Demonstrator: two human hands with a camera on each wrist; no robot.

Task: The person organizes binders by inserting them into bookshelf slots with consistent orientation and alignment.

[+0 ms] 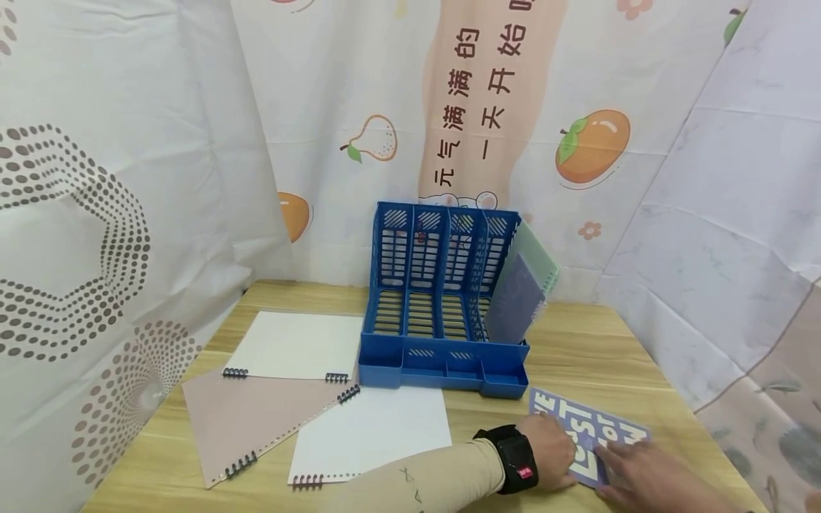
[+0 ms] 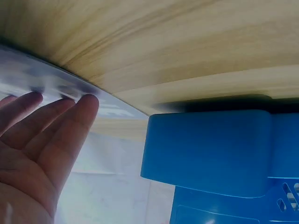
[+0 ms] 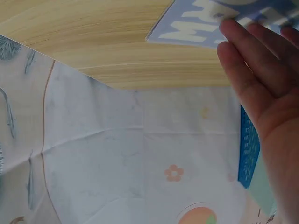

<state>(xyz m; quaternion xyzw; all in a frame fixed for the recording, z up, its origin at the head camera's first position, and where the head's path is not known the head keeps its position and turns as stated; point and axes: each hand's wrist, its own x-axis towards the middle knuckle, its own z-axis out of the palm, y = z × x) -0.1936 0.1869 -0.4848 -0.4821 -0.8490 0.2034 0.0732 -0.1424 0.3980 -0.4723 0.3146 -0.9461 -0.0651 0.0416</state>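
Note:
A purple booklet with large white lettering lies flat on the table's front right. My left hand, below a black wrist strap, rests on its left part. On its right part lies my right hand, slightly blurred. In the left wrist view the left fingers are nearly straight and touch the booklet's surface. The right wrist view has the right fingers extended against the lettered cover. Neither hand curls round the booklet.
A blue file rack with front trays stands mid-table. Its rightmost slot holds a mint green notebook and a grey-purple notebook. Left lie a cream notebook, a pinkish-brown one and a white one, overlapping. Printed curtains surround the table.

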